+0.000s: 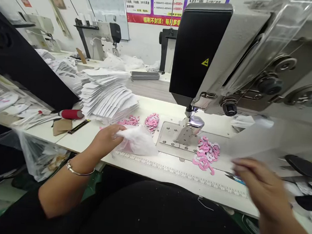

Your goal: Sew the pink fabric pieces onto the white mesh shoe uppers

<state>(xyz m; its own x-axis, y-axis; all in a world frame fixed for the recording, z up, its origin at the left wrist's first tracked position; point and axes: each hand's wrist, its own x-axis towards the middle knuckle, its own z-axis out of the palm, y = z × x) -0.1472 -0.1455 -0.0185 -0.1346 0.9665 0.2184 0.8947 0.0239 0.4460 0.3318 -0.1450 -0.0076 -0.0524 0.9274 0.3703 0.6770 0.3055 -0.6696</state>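
Observation:
My left hand [107, 142], a bangle on its wrist, is closed on the edge of a crumpled, thin white plastic bag [138, 141] that lies over the machine bed's left side. Pink shows faintly through or under the bag. Just behind it are small heaps of curved pink-and-white pieces [152, 122]. Another heap of these pieces [207, 151] sits to the right of the sewing machine's presser foot [186, 134]. Over the table's right side, my right hand [259, 179] is smeared by motion, and whether it holds anything is unclear. Small scissors or snips [234, 178] lie beside it, partly covered.
The sewing machine head [201, 52] overhangs the middle. A tall stack of white cut pieces [107, 95] stands left, near a red thread spool [71, 114]. A printed ruler tape [178, 171] runs along the front edge. A clear bag [34, 154] hangs at left.

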